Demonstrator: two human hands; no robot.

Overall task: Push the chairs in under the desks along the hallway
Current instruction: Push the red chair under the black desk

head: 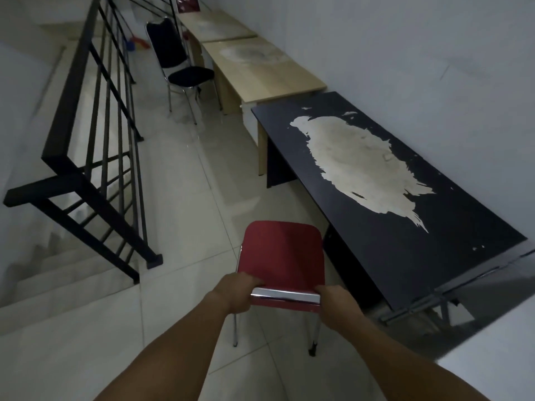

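Both hands, left hand [241, 290] and right hand [335, 299], have their grip clenched on the backrest of the red chair [282, 256], which stands on the floor beside the black desk [434, 241], not yet under it. The black chair [181, 65] farther along also stands out from the light desk [260, 73]. By this view, no chair is pushed in.

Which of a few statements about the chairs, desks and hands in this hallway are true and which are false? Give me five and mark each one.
1. Both hands grip the red chair by its backrest: left hand, right hand. True.
2. The red chair is already tucked under the black desk. False: it stands in the aisle beside the desk.
3. The black desk's top is badly peeled. True.
4. The dark chair farther down lies tipped over. False: it stands upright by a light wooden desk.
5. The stair railing is on the right. False: it is on the left.
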